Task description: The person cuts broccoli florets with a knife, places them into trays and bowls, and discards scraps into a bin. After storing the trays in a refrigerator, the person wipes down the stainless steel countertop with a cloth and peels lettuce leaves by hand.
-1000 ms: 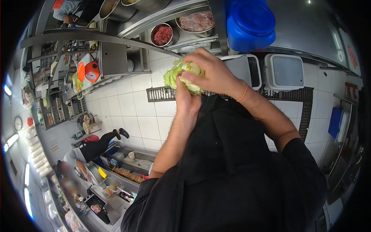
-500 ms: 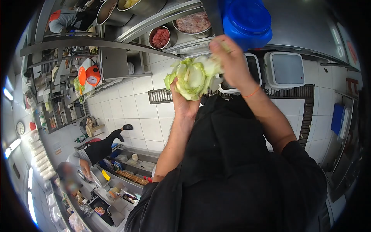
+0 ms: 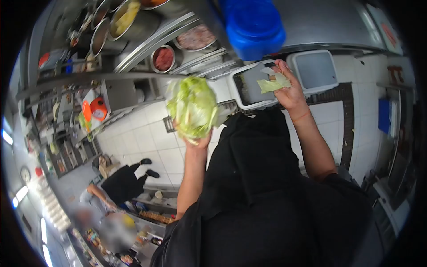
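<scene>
A pale green head of lettuce rests upright in my left hand, whose fingers are mostly hidden behind it. Off to the right, my right hand holds a torn lettuce leaf between thumb and fingers. That hand is over the right end of an open white-rimmed tub. The leaf hangs clear of the lettuce head.
A lidded tub stands right of the open one. Behind them is a blue plastic drum. Metal pots of raw meat sit on a shelf at upper left. Another person works at a counter, lower left.
My right hand has come away from the lettuce with a leaf and moved right and down, over the tub. The lettuce head has shifted left. The view has turned slightly.
</scene>
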{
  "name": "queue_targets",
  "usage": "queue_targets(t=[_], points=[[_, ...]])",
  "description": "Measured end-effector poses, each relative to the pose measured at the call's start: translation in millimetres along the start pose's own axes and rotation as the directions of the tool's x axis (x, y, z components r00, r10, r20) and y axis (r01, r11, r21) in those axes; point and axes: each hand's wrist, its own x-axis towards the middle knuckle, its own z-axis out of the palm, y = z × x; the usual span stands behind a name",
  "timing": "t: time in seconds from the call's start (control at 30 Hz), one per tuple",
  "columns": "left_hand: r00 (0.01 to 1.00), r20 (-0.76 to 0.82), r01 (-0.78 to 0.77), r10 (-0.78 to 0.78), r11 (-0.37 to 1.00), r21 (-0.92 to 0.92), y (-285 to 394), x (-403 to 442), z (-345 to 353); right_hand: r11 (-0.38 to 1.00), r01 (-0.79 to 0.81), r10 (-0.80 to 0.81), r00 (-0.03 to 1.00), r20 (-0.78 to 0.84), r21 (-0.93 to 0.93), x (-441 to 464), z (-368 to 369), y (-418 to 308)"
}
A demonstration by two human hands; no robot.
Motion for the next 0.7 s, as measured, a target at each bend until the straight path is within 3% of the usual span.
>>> queue_targets(t=[0.07, 0.1, 0.17, 0.23, 0.33, 0.37, 0.4, 0.43, 0.5, 0.57, 0.63, 0.7], points=[[0.991, 0.129, 0.05, -0.047, 0.998, -0.024, 10, -4, -20, 0.995, 0.1, -0.099, 0.973, -0.209, -0.006, 7, -46, -20], [0.995, 0.088, 0.05, -0.055, 0.997, 0.063, 10, -7, -12, 0.99, 0.142, -0.133, 0.95, -0.282, 0.011, 20, -87, -27], [0.998, 0.042, 0.034, -0.046, 0.967, 0.252, 2, -4, 2, 0.99, 0.142, -0.139, 0.959, -0.245, -0.008, 42, -176, -53], [0.999, 0.023, -0.031, 0.023, 0.89, 0.455, 2, -7, 8, 0.97, 0.208, -0.242, 0.881, -0.407, -0.127, 70, -243, -77], [0.998, -0.062, 0.017, 0.018, 0.852, 0.524, -2, -11, 13, 0.918, 0.162, -0.343, 0.781, -0.521, -0.361, 109, -328, -109], [0.996, -0.084, 0.044, 0.002, 0.838, 0.544, 6, -15, 6, 0.892, 0.263, -0.436, 0.714, -0.548, -0.368, 122, -348, -112], [0.997, -0.08, 0.06, -0.016, 0.813, 0.579, 11, -16, 4, 0.694, 0.003, -0.509, 0.71, -0.487, -0.72, 132, -378, -122], [0.996, -0.078, 0.081, -0.042, 0.787, 0.611, 13, -18, 3, 0.325, -0.235, -0.559, 0.734, -0.387, -0.916, 139, -412, -133], [0.991, -0.131, 0.092, 0.0, 0.712, 0.696, 14, -25, 13, 0.207, -0.352, -0.538, 0.738, -0.407, -0.913, 158, -423, -120], [0.986, -0.155, 0.081, 0.059, 0.642, 0.763, 9, -30, 23, 0.773, -0.194, -0.348, 0.667, -0.658, -0.604, 161, -406, -121], [0.989, -0.142, 0.115, -0.027, 0.747, 0.654, 12, -32, 17, 0.734, -0.37, -0.315, 0.559, -0.767, -0.57, 179, -405, -119], [0.988, -0.126, 0.14, -0.084, 0.828, 0.543, 9, -37, 20, 0.475, -0.523, -0.365, 0.615, -0.699, -0.708, 188, -409, -111]])
